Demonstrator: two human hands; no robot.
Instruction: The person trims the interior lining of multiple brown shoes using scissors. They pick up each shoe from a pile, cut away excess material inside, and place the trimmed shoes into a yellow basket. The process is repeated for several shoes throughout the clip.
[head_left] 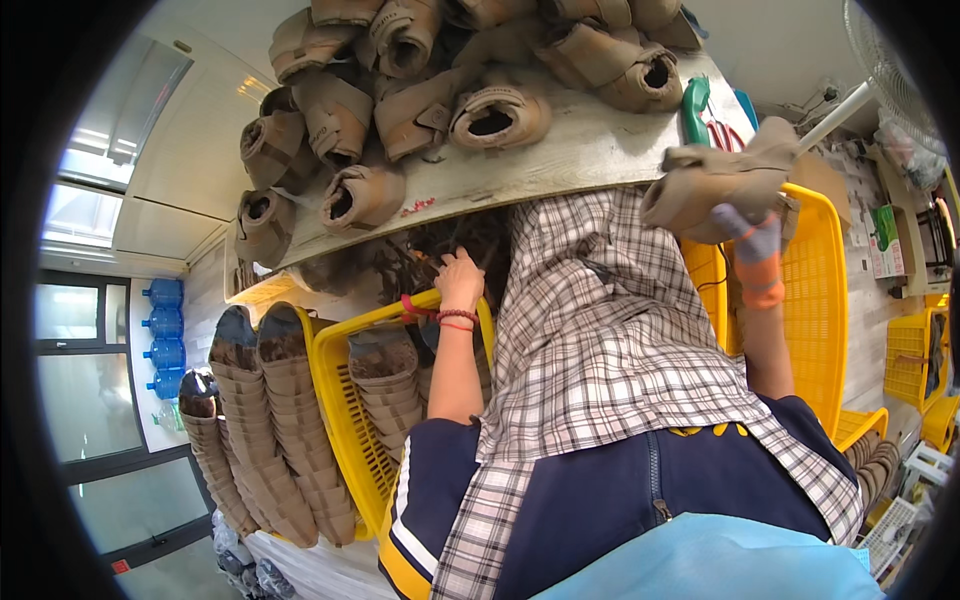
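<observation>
My right hand (757, 243), in a grey and orange glove, is closed round a brown shoe upper (725, 180) and holds it up by the table's right front edge. Bare, with a red beaded bracelet at the wrist, my left hand (460, 280) reaches under the table's front edge. Its fingers look apart over a heap of dark strips (400, 270); their tips are partly hidden there. More brown shoe uppers (495, 115) lie piled on the pale wooden table (590, 150) in front of me. A plaid apron (600, 330) covers my lap.
A yellow basket (345, 440) with stacked brown pieces stands at my left, beside tall brown stacks (300, 420). Another yellow basket (815, 300) is at my right. A green-handled tool (695, 110) lies at the table's right end. A fan (890, 60) stands far right.
</observation>
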